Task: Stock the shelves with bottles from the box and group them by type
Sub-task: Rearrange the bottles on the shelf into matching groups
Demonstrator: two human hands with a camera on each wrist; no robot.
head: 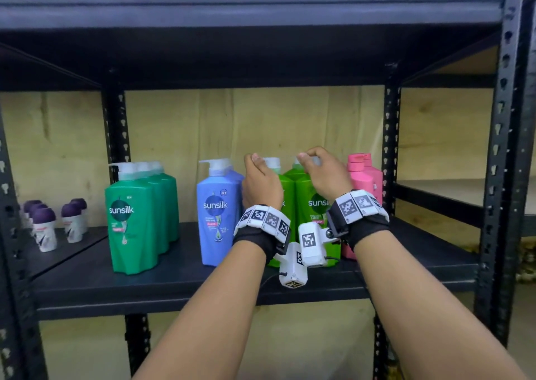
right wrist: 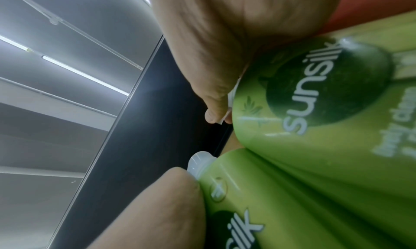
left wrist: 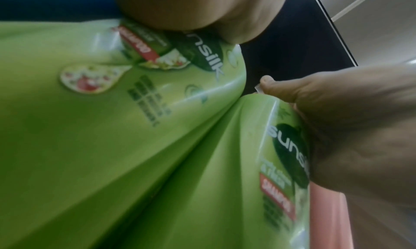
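Two light green Sunsilk bottles stand side by side and touching on the black shelf (head: 174, 281), between a blue bottle (head: 217, 214) and pink bottles (head: 364, 182). My left hand (head: 259, 163) grips the top of the left green bottle (head: 287, 194), thumb up beside its white cap (right wrist: 200, 164). My right hand (head: 310, 158) pinches the white pump top of the right green bottle (head: 313, 205). The wrist views show both green bodies close up, the left bottle (left wrist: 90, 128) and the right bottle (right wrist: 315, 110). Most of the fingers are hidden behind the bottles.
Three dark green Sunsilk bottles (head: 136, 214) stand in a row at the shelf's left. Purple-capped roll-ons (head: 43, 226) sit on the neighbouring shelf at far left. Black uprights (head: 499, 176) frame the bay. Bare shelf board lies in front of the bottles.
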